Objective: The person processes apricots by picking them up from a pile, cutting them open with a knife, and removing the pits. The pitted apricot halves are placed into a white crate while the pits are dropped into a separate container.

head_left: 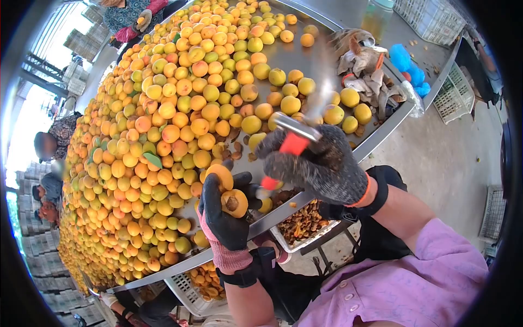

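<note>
My left hand (pixel 222 220), in a dark-coated glove with a pink cuff, holds a split apricot in its curled fingers. One apricot half (pixel 220 177) stands on edge; the other half (pixel 239 199) faces up and shows its brown pit (pixel 232 204). In my right hand (pixel 329 163), wearing a dark grey knit glove, is a red-handled knife (pixel 295 143). Its metal blade points up and away, smeared by motion. Both hands are over the near edge of a metal table (pixel 376 143). A large heap of apricots (pixel 163 131) spreads in front of them.
Below the edge stand a white crate (pixel 283 240) of brown scraps and another crate (pixel 182 297) with apricot halves. Crumpled cloths (pixel 370 82), a blue plastic bag (pixel 406 65) and a jar (pixel 377 22) lie to the right. Other people (pixel 133 19) work around the table.
</note>
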`<state>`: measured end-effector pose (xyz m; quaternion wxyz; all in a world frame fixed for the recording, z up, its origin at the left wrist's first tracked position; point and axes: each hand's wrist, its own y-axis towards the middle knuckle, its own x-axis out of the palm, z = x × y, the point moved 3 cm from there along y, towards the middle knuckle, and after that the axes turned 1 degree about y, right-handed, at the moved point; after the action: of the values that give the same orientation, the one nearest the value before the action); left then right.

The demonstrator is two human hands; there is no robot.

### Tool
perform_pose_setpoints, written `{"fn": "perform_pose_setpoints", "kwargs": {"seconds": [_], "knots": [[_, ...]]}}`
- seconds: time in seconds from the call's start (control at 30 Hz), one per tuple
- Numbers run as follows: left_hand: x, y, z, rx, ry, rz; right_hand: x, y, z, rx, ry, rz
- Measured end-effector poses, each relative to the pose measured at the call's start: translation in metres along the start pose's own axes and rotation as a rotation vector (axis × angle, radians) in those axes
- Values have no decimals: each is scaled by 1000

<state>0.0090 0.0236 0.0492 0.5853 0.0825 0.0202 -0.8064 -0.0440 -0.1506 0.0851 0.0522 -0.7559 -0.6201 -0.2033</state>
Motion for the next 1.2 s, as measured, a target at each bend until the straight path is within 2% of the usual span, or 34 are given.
{"fn": "perform_pose_setpoints", "kwargs": {"seconds": [0.03, 0.07, 0.13, 0.17, 0.23, 0.33, 0.37, 0.4, 0.47, 0.5, 0.53, 0.57, 0.63, 0.67, 0.7, 0.73, 0.8, 0.83, 0.87, 0.93, 0.97, 1.0, 1.07, 1.2], "knots": [[1, -1, 4, 310, 418, -18, -1, -2, -4, -73, -155, -63], [1, 1, 3, 308, 419, -17, -1, -3, -6, -146, -310, -126], [2, 3, 0, 363, 558, -29, -5, -2, -3, -138, -327, -156], [6, 1, 4, 465, 647, 6, -7, -2, -1, -133, -345, -185], [7, 5, 0, 482, 568, -28, -10, -1, 1, -164, -454, -195], [12, 7, 2, 494, 454, -73, -17, -2, -2, -127, -444, -265], [15, 7, 4, 492, 414, -86, -17, -1, -7, -17, -425, -257], [16, 4, 6, 486, 415, -88, -19, -2, -3, -11, -423, -257], [16, 2, -1, 91, 141, -144, -22, -4, 5, 27, -269, -191], [16, 3, -4, 92, 141, -145, -18, -7, 2, 66, -261, -205], [15, 6, -5, 285, 301, -139, -17, -5, 4, -184, -392, -295], [16, 6, -5, 477, 460, -130, -18, -6, 2, -261, -510, -367], [18, 9, -7, 522, 562, -136, -17, -7, -1, -340, -627, -437], [21, 9, -7, 563, 660, -147, -17, -9, 4, -281, -511, -433], [25, 7, -7, 524, 636, -140, -18, -11, 9, -221, -397, -428], [28, 7, -3, 524, 635, -144, -19, -13, 15, -220, -398, -424], [30, 8, 5, 458, 569, -122, -23, -13, 28, -133, -298, -318], [29, 7, 6, 480, 468, -127, -22, -10, 27, -167, -158, -267], [29, 6, 4, 488, 469, -131, -24, -11, 18, 43, -256, -192], [25, 4, -9, 449, 297, -67, -32, -11, 23, 363, 60, -93], [26, 3, -12, 465, 178, -87, -34, -11, 24, 388, 184, -97], [26, 2, -13, 464, 172, -88, -33, -12, 22, 389, 178, -94], [26, -2, -5, 607, 433, -25, -31, -14, 19, 431, 135, -44], [25, -1, 0, 672, 596, 17, -34, -5, 21, 403, 92, -146]]}}
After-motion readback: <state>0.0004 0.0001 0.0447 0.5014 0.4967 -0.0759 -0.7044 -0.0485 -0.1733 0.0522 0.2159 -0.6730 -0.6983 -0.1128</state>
